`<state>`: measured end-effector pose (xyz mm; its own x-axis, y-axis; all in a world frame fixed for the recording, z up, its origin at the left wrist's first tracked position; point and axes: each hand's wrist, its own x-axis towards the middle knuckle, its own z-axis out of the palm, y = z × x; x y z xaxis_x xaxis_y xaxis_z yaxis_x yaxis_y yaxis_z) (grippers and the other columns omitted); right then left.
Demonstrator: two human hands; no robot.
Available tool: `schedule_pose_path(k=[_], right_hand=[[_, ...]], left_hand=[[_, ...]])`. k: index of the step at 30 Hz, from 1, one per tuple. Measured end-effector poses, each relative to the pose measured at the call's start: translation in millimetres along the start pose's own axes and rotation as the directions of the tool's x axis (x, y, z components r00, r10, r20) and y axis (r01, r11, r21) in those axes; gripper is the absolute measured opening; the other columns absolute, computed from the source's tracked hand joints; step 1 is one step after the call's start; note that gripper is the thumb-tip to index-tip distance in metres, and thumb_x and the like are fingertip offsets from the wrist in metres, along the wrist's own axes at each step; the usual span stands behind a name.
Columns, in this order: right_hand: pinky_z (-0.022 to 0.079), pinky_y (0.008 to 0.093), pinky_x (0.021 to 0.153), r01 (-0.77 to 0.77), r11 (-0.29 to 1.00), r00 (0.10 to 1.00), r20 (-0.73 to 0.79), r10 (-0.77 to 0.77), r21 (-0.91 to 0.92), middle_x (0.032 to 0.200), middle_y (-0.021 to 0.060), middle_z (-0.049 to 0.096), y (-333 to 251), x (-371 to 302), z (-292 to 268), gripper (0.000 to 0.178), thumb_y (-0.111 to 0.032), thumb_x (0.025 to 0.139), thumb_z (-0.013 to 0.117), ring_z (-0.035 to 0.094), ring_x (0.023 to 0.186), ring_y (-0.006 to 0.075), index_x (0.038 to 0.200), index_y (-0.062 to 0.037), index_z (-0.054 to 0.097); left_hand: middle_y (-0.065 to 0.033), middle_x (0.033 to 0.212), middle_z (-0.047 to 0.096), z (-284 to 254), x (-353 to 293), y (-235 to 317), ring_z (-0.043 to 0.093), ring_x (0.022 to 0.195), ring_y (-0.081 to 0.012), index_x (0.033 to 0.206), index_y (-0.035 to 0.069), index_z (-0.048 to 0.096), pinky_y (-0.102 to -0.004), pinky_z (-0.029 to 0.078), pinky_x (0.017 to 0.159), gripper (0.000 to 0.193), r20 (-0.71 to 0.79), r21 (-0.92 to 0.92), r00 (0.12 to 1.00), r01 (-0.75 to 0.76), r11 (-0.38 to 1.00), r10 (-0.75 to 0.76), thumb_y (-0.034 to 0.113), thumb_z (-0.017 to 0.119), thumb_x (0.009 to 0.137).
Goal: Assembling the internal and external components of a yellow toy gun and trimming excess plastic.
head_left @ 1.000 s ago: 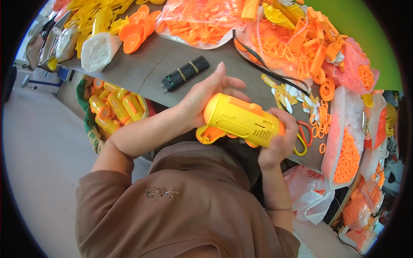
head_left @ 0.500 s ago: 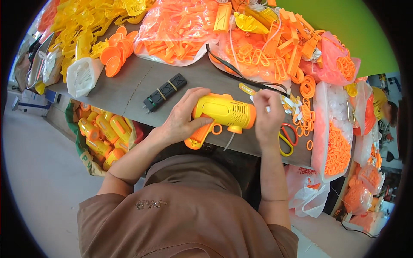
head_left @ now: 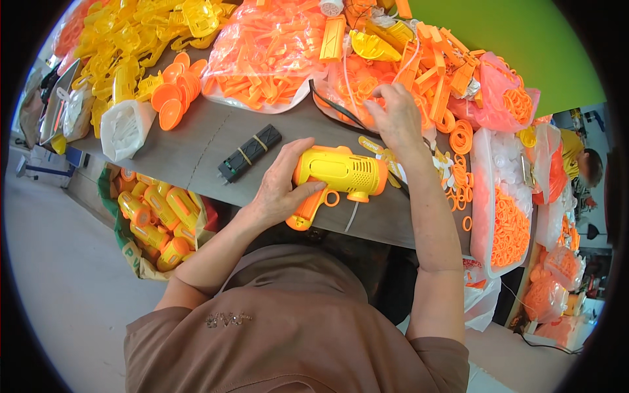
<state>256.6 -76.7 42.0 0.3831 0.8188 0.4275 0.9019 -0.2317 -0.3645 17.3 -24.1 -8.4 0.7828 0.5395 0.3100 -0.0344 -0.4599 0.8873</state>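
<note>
away from the yellow toy (head_left: pixel 333 168), our right hand (head_left: pixel 398 124) has swung up beside the black strap (head_left: pixel 339 110) and the heaped orange parts (head_left: pixel 445 88); its fingers curl loosely, and we cannot tell whether they pinch anything. our left hand (head_left: pixel 282 180) is wrapped round the toy's rear end, thumb against the orange handle (head_left: pixel 305 211), at the table (head_left: pixel 196 147)'s near side. from the right fingertips the toy lies leftward and nearer us, its long axis running left to right.
</note>
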Motion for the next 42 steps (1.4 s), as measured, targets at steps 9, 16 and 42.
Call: schedule_pose_path(k=[9, 16, 42], right_hand=[[0.046, 0.0401, 0.079, 0.037, 0.999, 0.995, 0.093, -0.034, -0.034, 0.090, 0.0146, 0.056, 11.7, 25.4, -3.9, 0.018, -0.001, 0.078, 0.059, 0.056, 0.090, 0.0325, 0.095, -0.0034, 0.063], [0.045, 0.0395, 0.083, 0.232, 0.948, 0.969, 0.131, -0.207, -0.217, 0.092, 0.0137, 0.055, 24.2, 38.8, 9.3, 0.020, 0.000, 0.074, 0.062, 0.054, 0.092, 0.0304, 0.093, -0.0051, 0.065], [0.045, 0.0389, 0.062, 0.050, 0.958, 0.964, 0.238, -0.121, 0.283, 0.080, 0.0143, 0.056, -85.4, -69.2, -28.6, 0.008, -0.002, 0.081, 0.060, 0.058, 0.071, 0.0318, 0.088, 0.0006, 0.060]], left_hand=[[-0.0220, 0.126, 0.047, 7.8, -2.8, 1.9, 0.050, 0.115, -0.0351, 0.131, -0.001, 0.040, -0.0369, 0.041, 0.096, 0.065, -0.075, 0.026, 0.997, -0.003, 1.000, 0.005, 0.008, 0.073, 0.075], [-0.0225, 0.126, 0.048, 6.9, -3.3, 0.3, 0.051, 0.115, -0.0357, 0.131, -0.001, 0.041, -0.0374, 0.042, 0.096, 0.065, -0.079, 0.034, 0.997, -0.005, 0.999, 0.007, 0.010, 0.074, 0.075], [-0.0138, 0.132, 0.045, 2.6, -5.5, -1.0, 0.046, 0.119, -0.0214, 0.127, 0.002, 0.050, -0.0321, 0.039, 0.099, 0.057, -0.015, -0.162, 0.997, 0.067, 0.984, -0.070, 0.009, 0.075, 0.076]])
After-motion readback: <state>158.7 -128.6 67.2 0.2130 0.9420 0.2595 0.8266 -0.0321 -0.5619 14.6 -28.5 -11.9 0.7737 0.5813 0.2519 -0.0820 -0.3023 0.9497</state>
